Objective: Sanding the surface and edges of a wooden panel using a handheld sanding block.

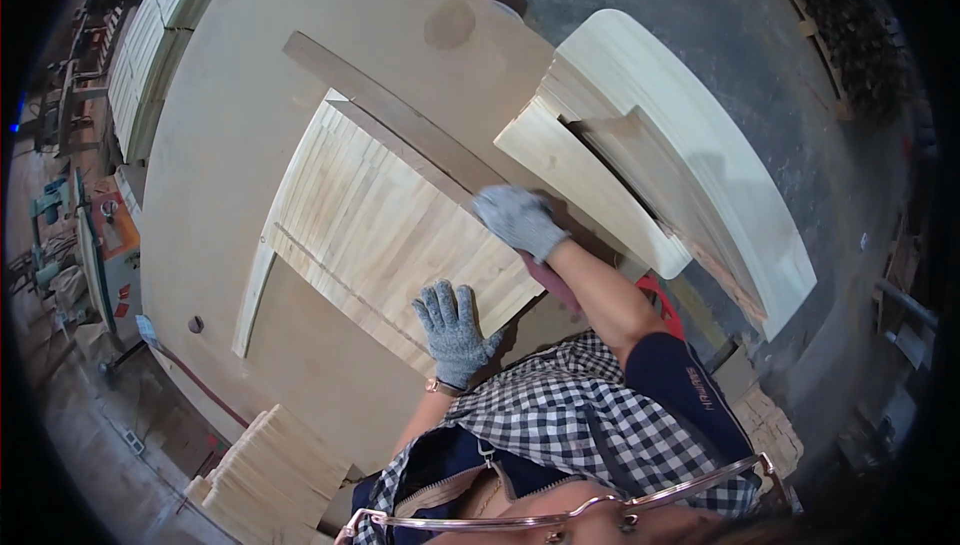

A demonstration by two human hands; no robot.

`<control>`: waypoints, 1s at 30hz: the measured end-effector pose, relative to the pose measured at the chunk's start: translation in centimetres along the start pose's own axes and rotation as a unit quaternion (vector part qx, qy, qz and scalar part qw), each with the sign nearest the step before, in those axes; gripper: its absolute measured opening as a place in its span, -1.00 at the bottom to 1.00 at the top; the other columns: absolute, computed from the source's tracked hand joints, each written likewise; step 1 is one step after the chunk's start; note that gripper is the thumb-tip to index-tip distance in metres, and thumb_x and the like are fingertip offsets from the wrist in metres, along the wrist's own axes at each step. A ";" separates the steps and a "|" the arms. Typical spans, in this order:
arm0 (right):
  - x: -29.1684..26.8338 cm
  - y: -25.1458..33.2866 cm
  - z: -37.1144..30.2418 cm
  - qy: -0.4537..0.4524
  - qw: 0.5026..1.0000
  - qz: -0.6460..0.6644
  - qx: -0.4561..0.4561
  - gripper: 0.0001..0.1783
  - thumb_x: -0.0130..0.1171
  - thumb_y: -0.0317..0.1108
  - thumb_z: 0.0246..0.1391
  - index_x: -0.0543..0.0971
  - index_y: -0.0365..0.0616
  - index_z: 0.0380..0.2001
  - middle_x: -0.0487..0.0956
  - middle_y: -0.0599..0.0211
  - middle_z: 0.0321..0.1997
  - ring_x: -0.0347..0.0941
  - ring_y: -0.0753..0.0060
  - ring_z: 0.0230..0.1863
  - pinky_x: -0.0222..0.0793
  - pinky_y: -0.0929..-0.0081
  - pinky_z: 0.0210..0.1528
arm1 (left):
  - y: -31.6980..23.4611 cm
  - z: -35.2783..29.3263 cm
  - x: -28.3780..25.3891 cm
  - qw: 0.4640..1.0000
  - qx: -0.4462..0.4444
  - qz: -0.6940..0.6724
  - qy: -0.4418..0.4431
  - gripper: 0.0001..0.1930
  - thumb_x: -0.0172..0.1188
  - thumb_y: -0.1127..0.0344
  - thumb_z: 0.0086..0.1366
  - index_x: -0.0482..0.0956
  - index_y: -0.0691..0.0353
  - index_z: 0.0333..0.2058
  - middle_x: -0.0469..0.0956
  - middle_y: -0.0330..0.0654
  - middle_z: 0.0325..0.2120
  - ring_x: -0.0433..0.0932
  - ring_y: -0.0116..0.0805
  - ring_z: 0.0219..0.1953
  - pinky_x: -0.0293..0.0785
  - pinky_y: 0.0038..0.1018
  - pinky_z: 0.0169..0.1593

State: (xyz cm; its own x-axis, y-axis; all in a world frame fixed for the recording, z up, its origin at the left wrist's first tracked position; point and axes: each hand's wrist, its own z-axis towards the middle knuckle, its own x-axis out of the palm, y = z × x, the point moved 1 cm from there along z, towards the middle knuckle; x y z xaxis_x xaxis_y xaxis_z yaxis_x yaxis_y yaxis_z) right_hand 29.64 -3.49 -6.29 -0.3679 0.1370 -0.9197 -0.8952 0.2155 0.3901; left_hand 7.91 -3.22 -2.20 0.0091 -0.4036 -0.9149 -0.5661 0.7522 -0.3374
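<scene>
We lay our left hand [456, 337] flat on the slatted wooden panel [400, 240], fingers spread, probably to steady it on the bench [215, 165]. Our right hand [518, 222] is at its right edge, blurred; we cannot tell whether those fingers close on anything.

Grey gloves [457, 341], checked garment [540, 407] and navy sleeve [685, 390] are worn.
</scene>
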 end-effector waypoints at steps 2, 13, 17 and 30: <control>0.8 -0.7 2.5 -0.003 1.000 0.023 -0.005 -0.90 -0.07 -0.33 -0.10 0.44 -0.04 -0.52 0.46 0.22 -0.48 0.44 0.26 -0.39 0.37 0.37 -0.30 | 0.1 0.3 0.6 1.000 0.008 -0.003 -0.007 -0.13 0.12 -0.26 -0.09 0.19 0.29 0.07 -0.02 0.21 0.16 -0.12 0.28 0.21 -0.31 0.15 0.19; 1.0 0.0 -3.6 -0.005 0.999 0.009 0.041 -0.87 -0.08 -0.27 -0.06 0.42 -0.05 -0.49 0.45 0.26 -0.49 0.43 0.24 -0.40 0.38 0.28 -0.34 | 0.1 0.1 0.4 1.000 -0.010 -0.011 -0.006 -0.20 0.09 -0.25 -0.05 0.26 0.25 0.03 -0.07 0.16 0.19 -0.19 0.24 0.24 -0.30 0.16 0.19; 1.6 -0.3 2.0 0.059 0.998 0.004 0.035 -0.85 -0.08 -0.28 -0.05 0.43 -0.04 -0.40 0.45 0.35 -0.38 0.42 0.31 -0.37 0.35 0.41 -0.33 | 0.0 0.4 0.4 1.000 -0.011 -0.017 0.000 -0.21 0.09 -0.24 -0.04 0.26 0.25 0.04 -0.08 0.16 0.19 -0.20 0.23 0.24 -0.31 0.16 0.19; 2.2 0.6 4.8 0.049 0.996 -0.059 0.041 -0.92 -0.03 -0.29 -0.13 0.41 -0.01 -0.54 0.41 0.34 -0.52 0.41 0.32 -0.45 0.35 0.36 -0.40 | 0.0 0.2 0.5 1.000 0.003 -0.007 -0.001 -0.21 0.05 -0.25 -0.01 0.23 0.26 0.05 -0.08 0.17 0.19 -0.20 0.24 0.24 -0.32 0.18 0.18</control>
State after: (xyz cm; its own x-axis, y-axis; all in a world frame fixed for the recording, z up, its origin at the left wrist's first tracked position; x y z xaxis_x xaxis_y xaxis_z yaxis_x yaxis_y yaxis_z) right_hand 29.48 1.62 -7.87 -0.2875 0.0122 -0.9577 -0.9113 0.3042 0.2774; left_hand 8.07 -3.33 -2.66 0.0181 -0.4128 -0.9106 -0.5603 0.7502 -0.3512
